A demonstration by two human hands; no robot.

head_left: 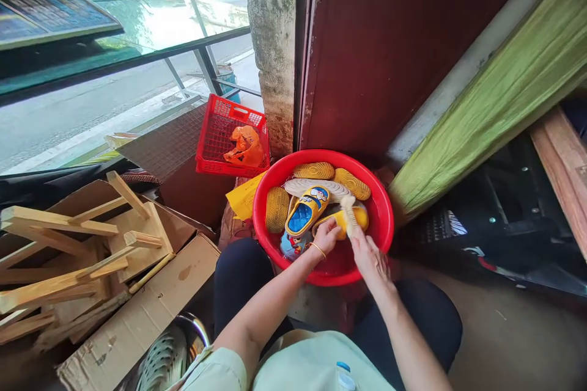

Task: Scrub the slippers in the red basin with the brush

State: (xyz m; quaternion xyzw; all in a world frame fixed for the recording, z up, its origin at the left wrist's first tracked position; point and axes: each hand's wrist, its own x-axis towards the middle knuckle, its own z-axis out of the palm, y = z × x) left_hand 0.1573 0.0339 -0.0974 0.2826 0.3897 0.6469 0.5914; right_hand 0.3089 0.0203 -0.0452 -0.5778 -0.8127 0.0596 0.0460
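A red basin (384, 195) stands between my knees with several slippers in it. My left hand (326, 237) is closed on the near end of a yellow slipper (360, 219), which lies sole up or on its side; I cannot tell which. In my right hand (367, 250) is a pale scrubbing brush (349, 212), its bristle end over that slipper. Beside them rests a yellow slipper with a blue lining (302, 212) and a cartoon figure on its strap. A light blue slipper (292, 245) lies below it. Yellow soles (313, 170) and a white sole (312, 186) line the basin's far side.
A red plastic crate (211, 134) holding an orange plastic bag (245, 145) stands beyond the basin. Wooden stools (92, 238) lie in a cardboard box (151, 311) on the left. A dark red door (367, 43) rises behind, with a green cloth (495, 91) hanging on the right.
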